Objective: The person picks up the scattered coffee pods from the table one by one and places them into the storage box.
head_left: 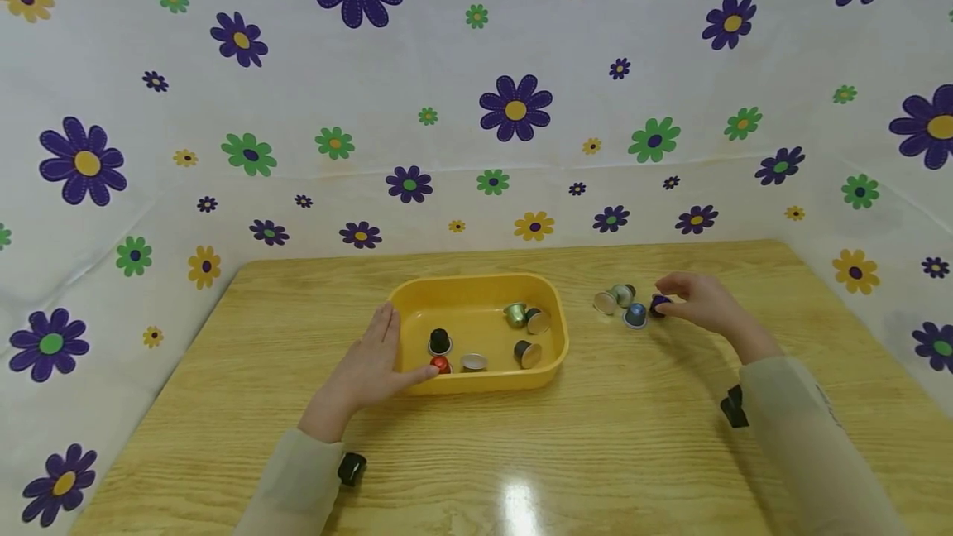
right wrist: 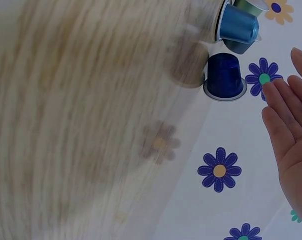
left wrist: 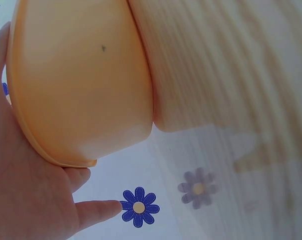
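Note:
My left hand (head_left: pixel 368 370) rests at the near left corner of a yellow plastic tub (left wrist: pixel 86 75), fingers extended along its left rim and thumb along the front rim. Inside the tub lie several coffee capsules, among them a black one (head_left: pixel 439 341), a red one (head_left: pixel 441 364) by the thumb and a green one (head_left: pixel 515 314). At the right, my right hand (head_left: pixel 707 304) reaches over a dark blue coffee capsule (right wrist: pixel 224 75). The right wrist view shows its fingers (right wrist: pixel 285 110) fairly straight and a gap from that capsule, which sits rim down.
Beside the dark blue capsule are a lighter blue capsule (head_left: pixel 635 315) and pale ones, including a cream-lidded capsule (head_left: pixel 605 302) lying on its side. The wooden table (head_left: pixel 476 453) meets a flower-print cloth (head_left: pixel 447 64) at the back and sides.

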Tool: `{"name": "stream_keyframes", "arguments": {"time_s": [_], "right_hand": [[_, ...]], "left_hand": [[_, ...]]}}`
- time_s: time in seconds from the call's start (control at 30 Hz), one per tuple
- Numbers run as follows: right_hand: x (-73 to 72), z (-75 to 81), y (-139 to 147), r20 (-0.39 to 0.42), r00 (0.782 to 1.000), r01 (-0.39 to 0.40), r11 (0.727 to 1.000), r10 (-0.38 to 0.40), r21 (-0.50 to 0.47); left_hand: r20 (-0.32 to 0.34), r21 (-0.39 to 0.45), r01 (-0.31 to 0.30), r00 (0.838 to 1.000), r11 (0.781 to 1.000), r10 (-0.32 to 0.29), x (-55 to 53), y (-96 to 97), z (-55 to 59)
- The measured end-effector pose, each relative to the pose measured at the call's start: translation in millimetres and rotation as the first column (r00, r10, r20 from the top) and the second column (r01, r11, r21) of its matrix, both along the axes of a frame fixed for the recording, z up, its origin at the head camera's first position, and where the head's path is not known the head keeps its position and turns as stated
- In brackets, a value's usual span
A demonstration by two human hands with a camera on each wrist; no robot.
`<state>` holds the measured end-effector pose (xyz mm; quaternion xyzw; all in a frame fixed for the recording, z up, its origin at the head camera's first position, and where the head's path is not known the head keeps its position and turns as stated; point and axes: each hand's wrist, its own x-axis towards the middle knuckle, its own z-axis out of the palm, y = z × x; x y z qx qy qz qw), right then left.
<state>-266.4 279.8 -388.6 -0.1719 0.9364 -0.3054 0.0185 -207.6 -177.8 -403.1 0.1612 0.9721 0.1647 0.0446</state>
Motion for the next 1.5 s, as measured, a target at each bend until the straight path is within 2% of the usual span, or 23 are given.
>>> {"name": "stream_keyframes", "arguments": {"time_s": [0.4, 0.73, 1.5], "right_hand": [[-8.7, -8.8, 5, 0.022, 0.999, 0.040, 0.998, -0.041, 0.053], [-14.2, -15.5, 8, 0.006, 1.000, 0.028, 0.996, -0.029, 0.085], [-21.0, -23.6, 7, 0.025, 1.000, 0.008, 0.993, -0.011, 0.118]], "left_hand": [[0.014, -0.004, -0.006, 1.000, 1.000, 0.006, 0.0, 0.2, -1.2], [0.007, -0.009, -0.007, 1.000, 1.000, 0.007, -0.5, -0.6, -2.0], [0.018, -0.008, -0.004, 1.000, 1.000, 0.004, -0.5, -0.7, -1.2]]}}
